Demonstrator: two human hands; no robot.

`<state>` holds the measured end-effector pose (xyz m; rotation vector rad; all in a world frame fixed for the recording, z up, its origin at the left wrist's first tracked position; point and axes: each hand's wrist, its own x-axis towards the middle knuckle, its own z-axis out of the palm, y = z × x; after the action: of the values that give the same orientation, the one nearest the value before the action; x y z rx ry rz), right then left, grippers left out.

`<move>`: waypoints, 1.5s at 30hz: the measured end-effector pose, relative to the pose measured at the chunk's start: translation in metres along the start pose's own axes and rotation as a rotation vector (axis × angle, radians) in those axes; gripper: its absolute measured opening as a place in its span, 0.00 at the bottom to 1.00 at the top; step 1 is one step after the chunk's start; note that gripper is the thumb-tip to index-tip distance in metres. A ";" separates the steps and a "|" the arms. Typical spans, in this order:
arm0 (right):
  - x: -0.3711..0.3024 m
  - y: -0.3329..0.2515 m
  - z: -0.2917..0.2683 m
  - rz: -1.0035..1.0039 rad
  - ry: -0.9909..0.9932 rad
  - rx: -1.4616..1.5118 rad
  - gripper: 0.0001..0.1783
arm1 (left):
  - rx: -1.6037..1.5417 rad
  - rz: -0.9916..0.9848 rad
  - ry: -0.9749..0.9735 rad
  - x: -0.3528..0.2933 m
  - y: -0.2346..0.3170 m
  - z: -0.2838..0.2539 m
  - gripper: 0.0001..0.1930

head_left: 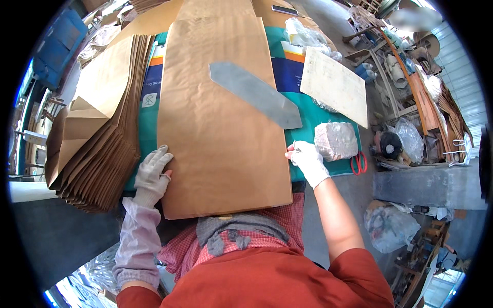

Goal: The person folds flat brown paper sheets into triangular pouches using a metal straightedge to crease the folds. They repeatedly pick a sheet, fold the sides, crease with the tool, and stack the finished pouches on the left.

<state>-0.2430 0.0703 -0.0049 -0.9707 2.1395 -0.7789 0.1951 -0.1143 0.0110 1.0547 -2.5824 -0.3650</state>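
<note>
A long stack of brown kraft paper [221, 159] lies flat in front of me, its near end reaching my lap. On it, slanting across, rests a flat grey plate [257, 95] with angled ends. My left hand [153, 172], in a white glove with a pale sleeve above it, has its fingers curled at the stack's left edge. My right hand [306, 158], also gloved with bare fingertips showing, is closed at the right edge. Left of the stack stands a fanned pile of folded brown paper bags [97, 133].
Beside my right hand sit a wrapped whitish block [336, 141] and red-handled scissors [359, 164]. Beyond them are a pale board [335, 84] and clear plastic wrap [303, 33]. A phone [284, 10] lies at the far end. Green printed sheeting [149, 120] covers the table.
</note>
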 end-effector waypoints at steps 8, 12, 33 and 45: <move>0.018 0.022 0.007 0.048 -0.017 0.040 0.09 | -0.055 0.005 -0.015 0.001 -0.008 0.006 0.26; 0.008 0.012 0.003 -0.010 0.008 -0.011 0.08 | -0.075 0.009 -0.014 -0.001 -0.007 0.007 0.27; -0.055 0.001 -0.031 -0.244 0.004 -0.232 0.13 | -0.042 -0.004 -0.030 0.002 -0.010 0.008 0.26; 0.015 -0.003 -0.010 0.074 -0.122 -0.008 0.10 | -0.063 -0.016 0.027 -0.002 -0.002 0.012 0.27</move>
<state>-0.2573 0.0587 -0.0008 -0.9137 2.0623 -0.6582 0.1929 -0.1132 -0.0010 1.0512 -2.5235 -0.4305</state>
